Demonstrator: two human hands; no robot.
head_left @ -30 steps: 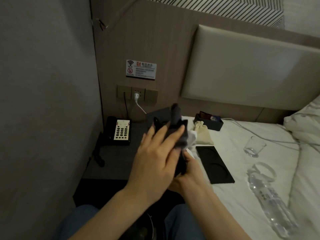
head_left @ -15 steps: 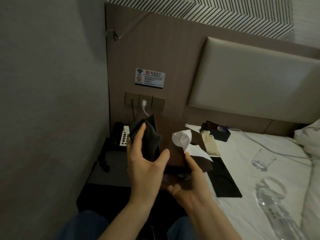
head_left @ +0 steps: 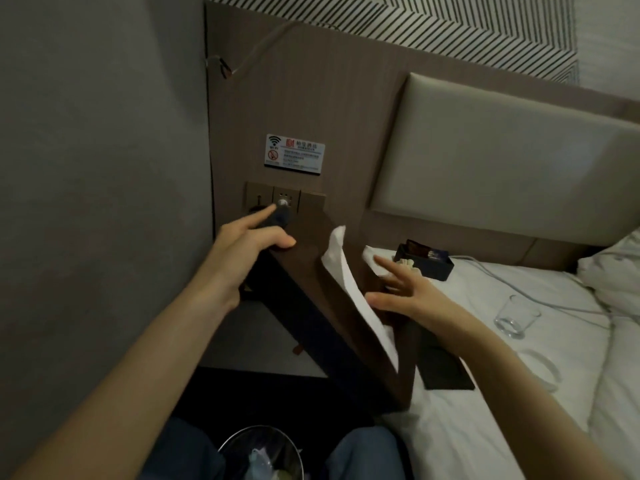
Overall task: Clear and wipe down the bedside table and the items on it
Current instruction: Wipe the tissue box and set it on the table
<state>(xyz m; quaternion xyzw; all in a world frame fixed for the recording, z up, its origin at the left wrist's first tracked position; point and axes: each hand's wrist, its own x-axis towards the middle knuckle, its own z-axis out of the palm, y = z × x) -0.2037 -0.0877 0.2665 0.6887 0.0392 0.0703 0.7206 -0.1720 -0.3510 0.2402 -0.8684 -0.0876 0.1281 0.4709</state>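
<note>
A long brown tissue box (head_left: 346,327) is lifted at a slant over the bedside table (head_left: 239,344), with a white tissue (head_left: 349,282) sticking out of its top. My left hand (head_left: 249,244) is at the box's far upper end. It holds a dark cloth (head_left: 281,216) against that end, thumb on the box's edge and forefinger stretched out. My right hand (head_left: 408,292) lies against the box's right side with its fingers spread. The box and my arms hide most of the table top.
On the white bed to the right lie a drinking glass (head_left: 516,318), a black tray (head_left: 445,370), a dark box of sachets (head_left: 427,261), a beige pouch (head_left: 406,263) and a white cable (head_left: 512,285). Wall sockets (head_left: 287,199) sit behind the box. A bin (head_left: 259,452) stands between my knees.
The tissue box has risen closer to me and tilted. My left hand slid the cloth up to its far end. My right hand moved from under the box to its right side.
</note>
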